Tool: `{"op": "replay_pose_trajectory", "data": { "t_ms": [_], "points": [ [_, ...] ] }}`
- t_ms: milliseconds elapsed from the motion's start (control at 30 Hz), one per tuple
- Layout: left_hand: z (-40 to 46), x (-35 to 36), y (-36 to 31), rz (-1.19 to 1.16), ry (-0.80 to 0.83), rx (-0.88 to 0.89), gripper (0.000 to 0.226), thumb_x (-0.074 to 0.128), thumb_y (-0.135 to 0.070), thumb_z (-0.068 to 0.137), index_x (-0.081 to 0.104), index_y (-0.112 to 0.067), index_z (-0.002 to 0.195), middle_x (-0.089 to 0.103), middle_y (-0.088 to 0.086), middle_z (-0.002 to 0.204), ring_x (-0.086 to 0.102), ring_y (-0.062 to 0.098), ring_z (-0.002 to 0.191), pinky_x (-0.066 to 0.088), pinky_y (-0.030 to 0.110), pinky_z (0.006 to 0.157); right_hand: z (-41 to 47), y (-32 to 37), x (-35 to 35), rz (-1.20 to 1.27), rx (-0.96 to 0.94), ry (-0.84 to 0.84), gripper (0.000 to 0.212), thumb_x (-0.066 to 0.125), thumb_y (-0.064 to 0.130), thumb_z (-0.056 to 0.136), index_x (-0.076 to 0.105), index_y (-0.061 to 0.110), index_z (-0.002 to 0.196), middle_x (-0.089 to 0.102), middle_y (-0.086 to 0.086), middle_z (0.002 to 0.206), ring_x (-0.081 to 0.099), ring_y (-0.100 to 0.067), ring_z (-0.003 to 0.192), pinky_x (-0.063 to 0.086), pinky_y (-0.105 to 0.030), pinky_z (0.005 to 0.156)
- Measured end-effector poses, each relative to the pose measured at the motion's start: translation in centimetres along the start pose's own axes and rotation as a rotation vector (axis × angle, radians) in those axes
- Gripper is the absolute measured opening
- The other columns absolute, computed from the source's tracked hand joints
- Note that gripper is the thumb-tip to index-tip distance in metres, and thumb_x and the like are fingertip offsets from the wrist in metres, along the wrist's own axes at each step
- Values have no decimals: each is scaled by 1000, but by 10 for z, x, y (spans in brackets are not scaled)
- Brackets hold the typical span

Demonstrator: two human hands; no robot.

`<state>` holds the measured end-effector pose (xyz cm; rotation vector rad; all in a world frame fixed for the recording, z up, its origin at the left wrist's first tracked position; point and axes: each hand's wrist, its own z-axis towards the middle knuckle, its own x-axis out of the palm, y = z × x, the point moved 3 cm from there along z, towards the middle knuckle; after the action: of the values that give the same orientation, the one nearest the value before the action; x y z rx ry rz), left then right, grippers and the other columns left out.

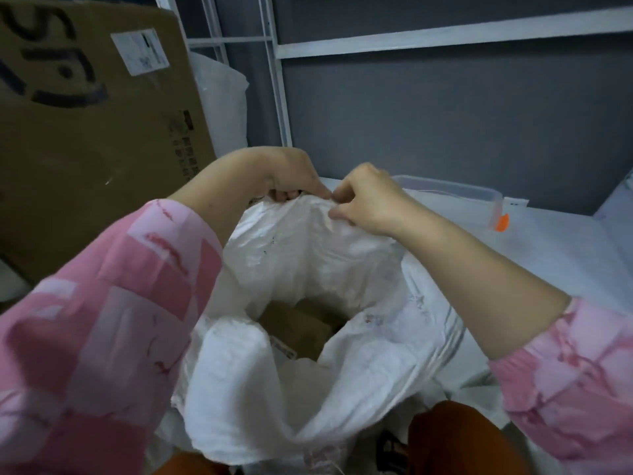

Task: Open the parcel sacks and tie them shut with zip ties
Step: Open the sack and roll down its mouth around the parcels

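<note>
A white woven parcel sack [308,269] stands open in front of me, its mouth wide and its near rim sagging toward my knees. Brown cardboard parcels [298,323] show deep inside it. My left hand [291,176] and my right hand [370,197] sit close together at the sack's far rim, both pinching the white fabric and holding it up. No zip tie is visible in either hand.
A big cardboard box [96,138] with a shipping label leans at the left. Another white sack [222,97] stands behind it by a white metal rack [277,80]. On the white surface at right sits a clear plastic tub [462,200] with an orange clip [502,223].
</note>
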<state>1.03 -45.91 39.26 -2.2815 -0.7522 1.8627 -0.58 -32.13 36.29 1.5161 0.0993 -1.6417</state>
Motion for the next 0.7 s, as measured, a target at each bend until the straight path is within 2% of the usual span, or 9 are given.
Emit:
{"op": "replay_pose_trajectory", "data": {
  "t_ms": [33,67,133,233,367,433,533,633,700],
  "points": [
    [0,-2,6,-43,-22,-4,38,70,-39,82,70,-5,98,67,12,91,60,25,75,54,34,75,5,0,3,25,1,0,18,66,17,84,68,8,68,56,0,61,51,-11,59,37,-17,45],
    [-2,-5,11,-95,-49,2,33,69,-34,83,71,-7,102,67,12,86,59,21,70,54,32,70,11,1,5,47,1,-2,18,65,15,85,70,5,71,56,-2,60,47,-8,55,35,-14,42],
    [-5,-10,20,-143,-113,37,26,70,-30,83,71,-12,103,64,6,81,53,16,63,48,25,61,21,1,8,73,7,22,18,61,13,87,71,1,79,59,-10,63,48,-11,54,38,-19,46],
    [-13,-16,36,-58,-173,77,28,77,-37,76,73,-22,99,69,-4,99,64,16,85,53,27,76,35,-8,14,66,87,84,19,53,9,89,65,3,75,53,-6,65,43,-14,57,33,-22,48],
    [-18,-14,54,8,-221,81,22,77,-24,77,74,-20,98,69,-9,90,62,8,79,48,20,70,50,-21,17,64,221,53,21,42,4,85,59,-8,88,45,-5,74,38,-17,66,30,-25,55],
    [-17,-13,62,-25,-266,73,20,73,-20,80,75,-18,100,70,-6,90,62,10,80,47,21,71,53,-20,18,38,281,121,18,37,-1,85,51,0,74,45,-8,74,35,-17,59,27,-24,52],
    [-14,-17,71,-83,-269,22,15,66,-19,87,75,-16,99,69,-3,89,60,11,79,47,23,73,54,-21,19,62,325,188,21,33,-3,79,45,11,69,43,-9,60,32,-18,46,23,-22,47],
    [-9,-16,80,-259,-134,-81,16,60,-13,90,75,-11,94,66,3,84,55,14,65,46,23,59,54,-20,18,47,320,164,21,32,-3,74,35,14,61,32,-4,53,25,-16,45,19,-23,46],
    [-6,-18,83,-386,-120,-116,19,55,-6,89,74,-7,92,57,8,82,37,11,54,31,20,48,55,-12,18,2,285,131,26,33,-3,78,31,15,60,28,-4,54,23,-16,47,17,-22,48]
  ]
}}
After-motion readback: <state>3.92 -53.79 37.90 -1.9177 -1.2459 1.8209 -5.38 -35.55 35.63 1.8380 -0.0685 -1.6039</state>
